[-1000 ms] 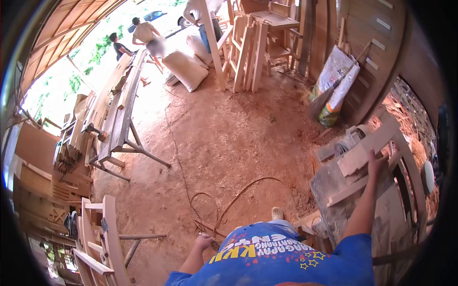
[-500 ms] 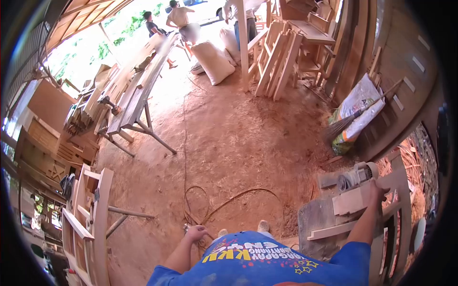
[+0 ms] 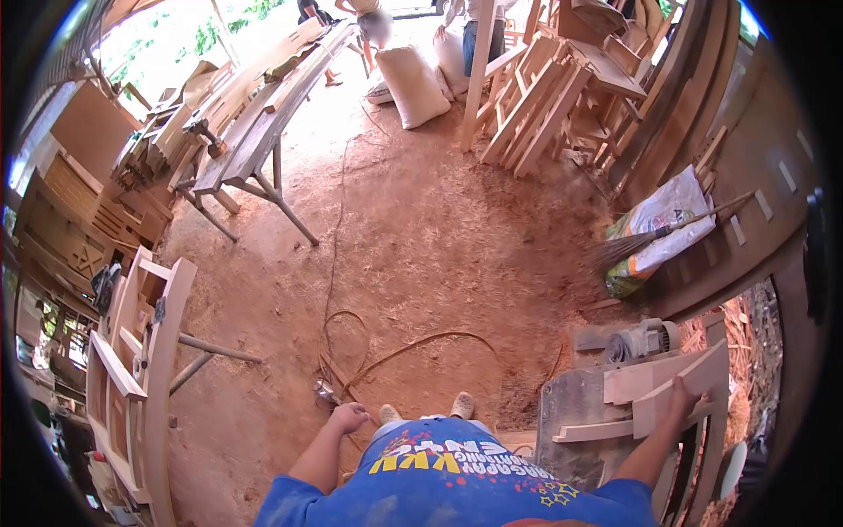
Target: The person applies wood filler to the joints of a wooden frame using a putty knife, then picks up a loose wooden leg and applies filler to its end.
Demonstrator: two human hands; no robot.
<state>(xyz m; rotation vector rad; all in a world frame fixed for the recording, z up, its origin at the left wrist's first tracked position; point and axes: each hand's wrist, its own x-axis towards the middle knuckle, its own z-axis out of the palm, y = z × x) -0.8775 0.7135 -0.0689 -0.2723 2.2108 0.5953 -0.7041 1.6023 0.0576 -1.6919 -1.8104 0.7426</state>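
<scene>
the right hand [image 3: 678,406] has its fingers closed around a wooden board [image 3: 650,409], tilted over the grey bench [image 3: 562,400] near an electric motor [image 3: 645,341]; the left hand [image 3: 350,418] hangs loosely open, apparently empty. the board looks stiff and fairly light, best held by its long edges. lettering on the blue shirt [image 3: 421,505] partly reads "ent"; print on the sack [image 3: 680,195] is illegible.

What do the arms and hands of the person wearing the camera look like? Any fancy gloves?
No gloves! The left hand and right hand are bare, and so are the forearms. Short, plain blue sleeves cover the upper arms. They match the blue shirt, which has white and yellow letters and yellow stars.
</scene>
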